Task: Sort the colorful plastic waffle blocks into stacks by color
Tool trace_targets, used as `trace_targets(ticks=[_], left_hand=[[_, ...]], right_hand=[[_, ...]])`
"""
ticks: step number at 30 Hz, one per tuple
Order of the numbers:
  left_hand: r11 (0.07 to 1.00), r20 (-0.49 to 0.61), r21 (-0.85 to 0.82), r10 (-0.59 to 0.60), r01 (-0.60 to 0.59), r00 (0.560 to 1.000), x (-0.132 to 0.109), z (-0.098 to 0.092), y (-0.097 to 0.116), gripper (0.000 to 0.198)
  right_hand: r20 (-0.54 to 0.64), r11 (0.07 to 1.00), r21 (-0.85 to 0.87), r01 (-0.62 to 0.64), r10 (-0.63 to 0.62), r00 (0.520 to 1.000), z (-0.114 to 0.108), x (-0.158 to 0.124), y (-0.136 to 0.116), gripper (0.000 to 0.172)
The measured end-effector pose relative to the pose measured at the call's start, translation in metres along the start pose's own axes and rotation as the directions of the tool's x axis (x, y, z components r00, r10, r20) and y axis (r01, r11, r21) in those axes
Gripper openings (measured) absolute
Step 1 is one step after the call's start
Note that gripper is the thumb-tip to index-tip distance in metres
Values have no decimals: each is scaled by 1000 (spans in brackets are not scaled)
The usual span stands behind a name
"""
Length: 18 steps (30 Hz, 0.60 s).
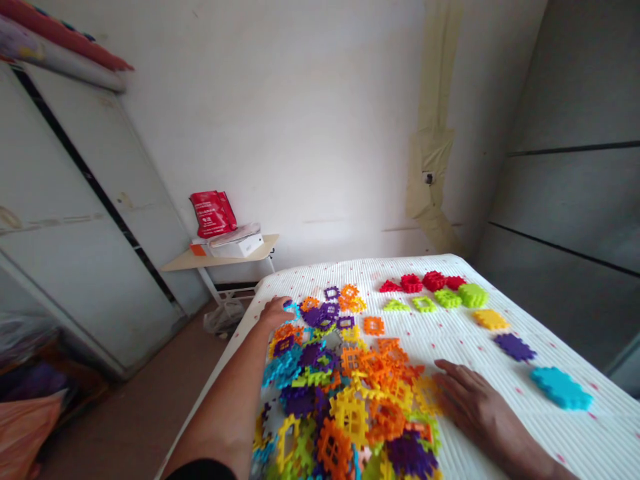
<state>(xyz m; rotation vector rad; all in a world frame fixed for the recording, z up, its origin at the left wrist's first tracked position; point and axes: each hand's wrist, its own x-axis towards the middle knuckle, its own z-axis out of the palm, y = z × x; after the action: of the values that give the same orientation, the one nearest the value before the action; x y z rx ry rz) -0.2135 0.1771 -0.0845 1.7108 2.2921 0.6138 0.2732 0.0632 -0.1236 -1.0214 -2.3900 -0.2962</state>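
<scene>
A loose heap of interlocking plastic pieces [345, 393], orange, yellow, purple, blue and green, lay spread over the near and middle part of the bed [500, 413], which was covered with a white ribbed sheet dotted with small red marks. The left hand [277, 311] reached to the far left edge of the heap, its fingers curled round a small blue piece [291, 307] at the fringe. The right hand [473, 400] lay flat on the sheet with its fingers [445, 368] released and spread, their tips touching the orange and yellow pieces at the heap's right edge. Well apart from the heap, sorted pieces sat along the far right of the bed: red pieces [425, 282] in a row, green pieces [443, 298] just in front of them, then a yellow piece [491, 319], a purple piece [515, 347] and a large blue piece [561, 388]. Beyond the bed, a small side table [200, 261] against the wall carried a red bag [213, 213] and a white box [235, 245].
</scene>
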Motion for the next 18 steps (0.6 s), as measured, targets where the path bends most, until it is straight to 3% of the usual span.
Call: trace_targets(ticks=[4,8,13,18], left_hand=[[993,10,-117,18,-17,1000,-13,8,5,34],[965,-19,-259,-37,31,999,-30,11,8,33],[896,-38,-437,-104,77,994,-43,4,14,35],[802,49,-593,-47,67,998,-54,-7,26,34]], right_hand=[[9,999,29,-22,22,1000,1,0,0,27],[-8,999,47,0,1,1000,-1,1,-2,29],[15,998,59,-14,13,1000,-2,3,-3,29],[35,997,64,-39,36,999,-1,5,-3,29]])
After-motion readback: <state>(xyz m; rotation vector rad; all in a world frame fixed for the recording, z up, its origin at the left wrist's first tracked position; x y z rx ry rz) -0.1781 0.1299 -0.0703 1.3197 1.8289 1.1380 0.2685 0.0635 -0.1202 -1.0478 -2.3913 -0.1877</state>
